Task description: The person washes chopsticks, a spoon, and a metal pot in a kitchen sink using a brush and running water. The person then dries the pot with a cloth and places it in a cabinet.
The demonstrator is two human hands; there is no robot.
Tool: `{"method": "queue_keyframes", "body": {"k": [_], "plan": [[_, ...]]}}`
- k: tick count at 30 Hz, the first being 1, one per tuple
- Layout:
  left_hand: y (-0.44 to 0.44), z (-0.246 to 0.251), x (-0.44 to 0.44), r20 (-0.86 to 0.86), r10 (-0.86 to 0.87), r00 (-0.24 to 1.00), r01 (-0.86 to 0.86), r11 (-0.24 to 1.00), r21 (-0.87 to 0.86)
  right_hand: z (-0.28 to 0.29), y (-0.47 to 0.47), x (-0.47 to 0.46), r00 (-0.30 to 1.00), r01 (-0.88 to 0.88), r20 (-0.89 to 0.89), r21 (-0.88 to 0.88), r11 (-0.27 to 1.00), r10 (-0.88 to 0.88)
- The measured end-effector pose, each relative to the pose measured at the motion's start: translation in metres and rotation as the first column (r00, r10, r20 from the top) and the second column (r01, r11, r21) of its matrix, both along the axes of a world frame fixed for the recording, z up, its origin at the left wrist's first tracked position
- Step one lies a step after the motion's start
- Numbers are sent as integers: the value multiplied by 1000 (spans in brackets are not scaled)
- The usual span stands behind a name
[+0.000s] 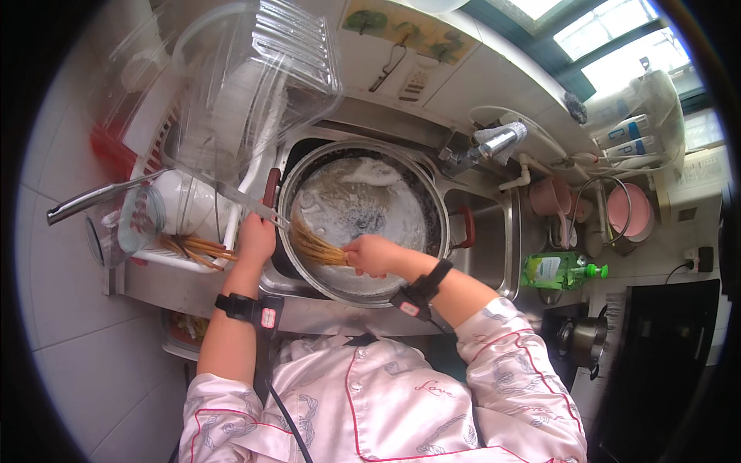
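Observation:
A wide, round metal pan (365, 289) with two red side handles sits over the sink, with foamy, cloudy water inside. My left hand (256, 237) is closed around the lower end of the pan's left handle (271, 188). A bundled straw-coloured pot-scrubbing brush (315, 246) is in my right hand (373, 254), held by its near end. Its splayed bristles rest at the pan's left inner wall, and my fist hides its grip. Just above my left hand passes a long steel utensil (249, 202); its chrome handle sticks out over the dish rack, and its exact kind is unclear.
On the left, a white dish rack (231, 231) holds a glass jar (142, 217), chopsticks (202, 249) and clear plastic containers (272, 75). A faucet (492, 144) stands behind the right sink basin (486, 237). Green dish soap (556, 271) and a steel pot (584, 341) are farther right.

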State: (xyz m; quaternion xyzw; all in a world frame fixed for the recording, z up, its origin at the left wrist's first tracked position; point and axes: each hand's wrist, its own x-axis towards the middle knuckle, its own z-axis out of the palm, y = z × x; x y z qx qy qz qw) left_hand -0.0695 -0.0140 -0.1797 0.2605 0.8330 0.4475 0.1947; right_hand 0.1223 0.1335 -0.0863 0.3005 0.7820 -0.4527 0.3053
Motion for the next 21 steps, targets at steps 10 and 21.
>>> {"method": "queue_keyframes", "body": {"k": [10,21], "plan": [[0,-10,-3,-19,-11,1000,12,1000,26,25,69,101,785,-589,449,325,739,428],[22,-11,12,239,145,960,-212,935,283,35,149,166,992,31,84,574,818,-97]]}}
